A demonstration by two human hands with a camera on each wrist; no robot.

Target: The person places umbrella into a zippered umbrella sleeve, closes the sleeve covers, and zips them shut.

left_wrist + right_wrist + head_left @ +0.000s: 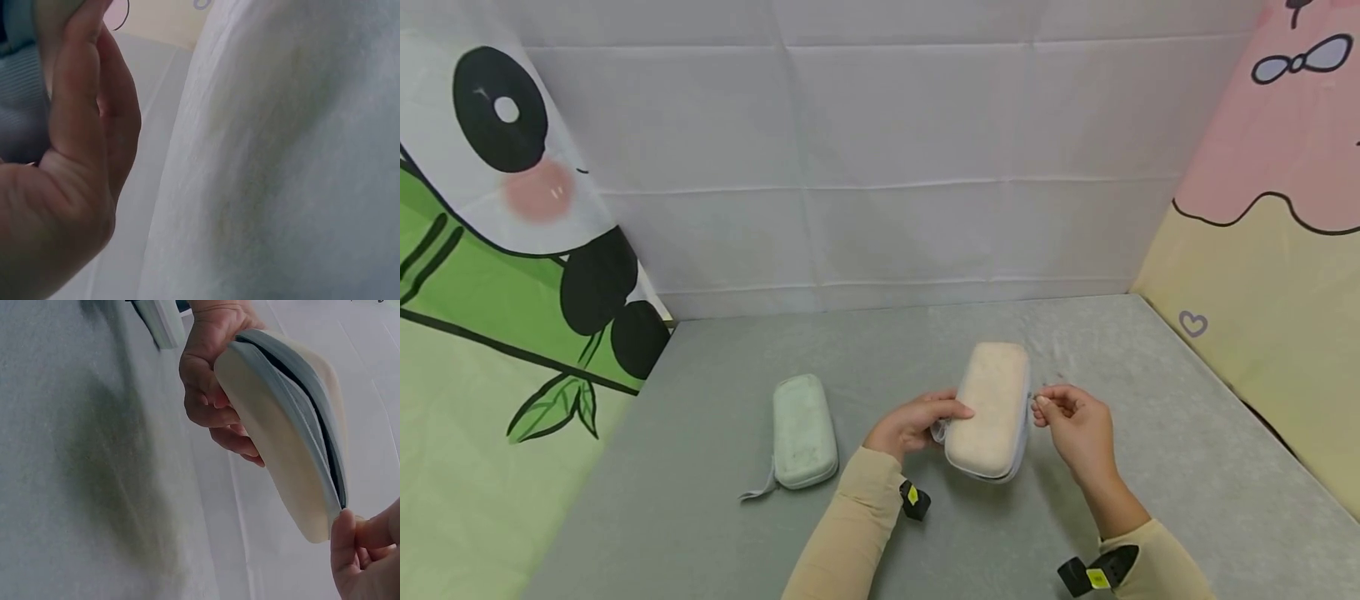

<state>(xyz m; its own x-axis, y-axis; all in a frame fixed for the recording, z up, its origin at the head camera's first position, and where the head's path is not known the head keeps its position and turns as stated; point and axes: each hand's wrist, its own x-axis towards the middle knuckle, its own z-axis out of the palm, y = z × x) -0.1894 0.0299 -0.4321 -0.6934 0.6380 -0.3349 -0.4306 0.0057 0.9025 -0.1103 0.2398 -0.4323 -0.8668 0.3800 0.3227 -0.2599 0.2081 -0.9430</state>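
A cream zippered case is held up off the table, tilted, by my left hand, its thumb on the top face and its fingers underneath. A light strap hangs by that hand. My right hand is at the case's right side, thumb and forefinger pinching at the zipper. In the right wrist view, the zipper seam gapes along the edge with a dark inside showing, up to the pinching fingertips. The zipper pull itself is hidden by them. The left wrist view shows only a grey-blue part of the case.
A pale green zippered case with a wrist strap lies on the grey table, left of my left arm. A white cloth wall stands behind, with printed cartoon cloths at both sides.
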